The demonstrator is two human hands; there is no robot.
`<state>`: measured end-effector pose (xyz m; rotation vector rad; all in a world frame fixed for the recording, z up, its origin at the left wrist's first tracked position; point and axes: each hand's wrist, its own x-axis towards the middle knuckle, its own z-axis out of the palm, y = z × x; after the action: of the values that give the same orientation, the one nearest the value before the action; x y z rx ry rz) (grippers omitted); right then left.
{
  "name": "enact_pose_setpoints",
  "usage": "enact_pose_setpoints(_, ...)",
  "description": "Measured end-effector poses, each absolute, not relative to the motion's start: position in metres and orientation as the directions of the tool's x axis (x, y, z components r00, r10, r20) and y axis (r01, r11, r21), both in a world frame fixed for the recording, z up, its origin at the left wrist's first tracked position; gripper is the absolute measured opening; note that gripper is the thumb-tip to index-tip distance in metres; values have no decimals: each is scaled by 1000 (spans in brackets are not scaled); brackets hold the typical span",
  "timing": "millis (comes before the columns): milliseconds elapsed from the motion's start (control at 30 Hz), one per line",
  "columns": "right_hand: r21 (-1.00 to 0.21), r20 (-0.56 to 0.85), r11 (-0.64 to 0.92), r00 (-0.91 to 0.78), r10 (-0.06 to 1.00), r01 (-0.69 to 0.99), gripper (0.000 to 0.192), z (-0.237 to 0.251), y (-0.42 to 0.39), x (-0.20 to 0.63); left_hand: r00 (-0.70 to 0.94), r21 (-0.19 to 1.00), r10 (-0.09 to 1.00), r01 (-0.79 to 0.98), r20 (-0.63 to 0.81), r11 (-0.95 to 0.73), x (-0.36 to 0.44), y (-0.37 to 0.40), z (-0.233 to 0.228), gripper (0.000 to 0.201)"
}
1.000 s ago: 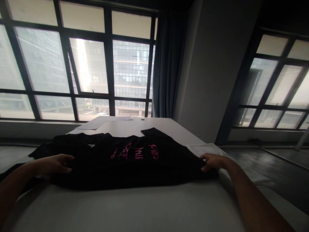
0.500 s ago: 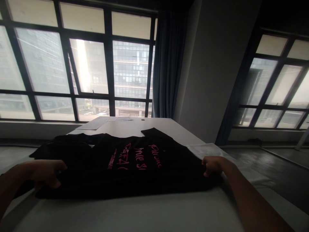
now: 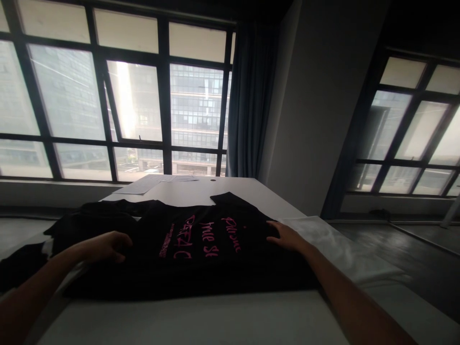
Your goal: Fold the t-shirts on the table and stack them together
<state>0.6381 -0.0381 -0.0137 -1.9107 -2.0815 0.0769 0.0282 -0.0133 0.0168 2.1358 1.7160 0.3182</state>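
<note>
Nearest the camera, a bare strip of the white table [image 3: 201, 321] is seen, crossed by both forearms. On it a black T-shirt [image 3: 201, 268] with pink lettering [image 3: 204, 237] is spread flat, print upward. The left hand [image 3: 104, 245] is laid palm down on the shirt's left part, fingers loosely extended and gripping nothing. The right hand [image 3: 285, 235] is likewise pressed flat and open on the shirt's right part, just beside the lettering. A white cloth [image 3: 338, 249] is laid along the shirt's right edge (touching or slightly tucked under it; which cannot be told). Further dark garments [image 3: 93, 215] are bunched at the left. Beyond, paper sheets [image 3: 143, 184] are seen at the table's far end, below large windows [image 3: 118, 96] and a blue curtain [image 3: 251, 100].
</note>
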Motion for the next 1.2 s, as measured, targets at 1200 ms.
enact_pose_setpoints(1200, -156, 40, -25, 32, 999, 987, 68, -41, -23, 613, 65, 784, 993, 608, 102, -121, 33, 13, -17, 64)
